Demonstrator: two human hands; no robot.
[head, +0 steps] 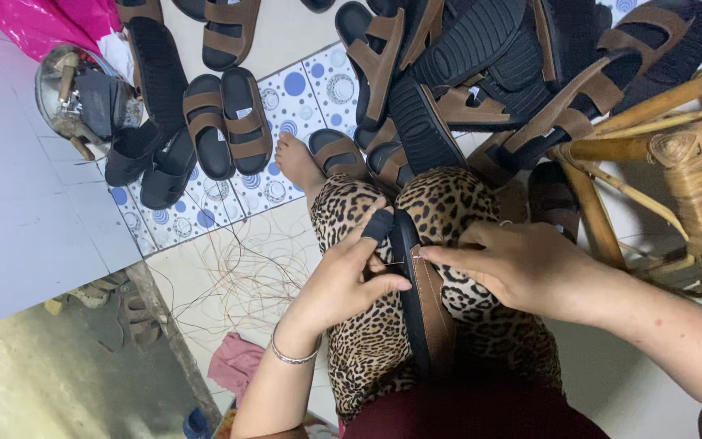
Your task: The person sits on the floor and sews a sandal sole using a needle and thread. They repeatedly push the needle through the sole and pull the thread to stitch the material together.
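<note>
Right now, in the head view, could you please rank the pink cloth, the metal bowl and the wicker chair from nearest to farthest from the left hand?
From the left hand:
1. Pink cloth, on the floor, lower left.
2. Round metal bowl, far upper left.
3. Woven wicker chair, far right.

The left hand (343, 280) has a thin silver bracelet (292, 355) at its wrist and a dark cover on one fingertip; the right hand (522, 264) is bare; both forearms are sleeveless; leopard-print trousers (383, 341) cover the legs below the hands; one foot (298, 162) is bare.
</note>
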